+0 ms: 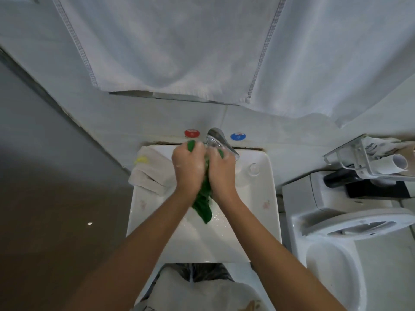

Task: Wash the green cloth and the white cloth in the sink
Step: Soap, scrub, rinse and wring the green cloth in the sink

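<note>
Over the white sink [265, 212], both my hands grip a wet green cloth [203, 208]. My left hand [187, 166] and my right hand [221, 170] are pressed together, fingers curled round the bunched cloth just under the chrome tap [219, 138]. Its tail hangs down between my wrists into the basin, and small green bits show above my knuckles. The white cloth [149, 173] lies folded on the sink's left rim, with a yellow patch at its far corner.
A red knob [192, 133] and a blue knob [238, 136] flank the tap on the tiled wall. A white towel [179, 46] hangs above. A toilet [336, 239] stands right of the sink, with a paper holder [370, 158] over it.
</note>
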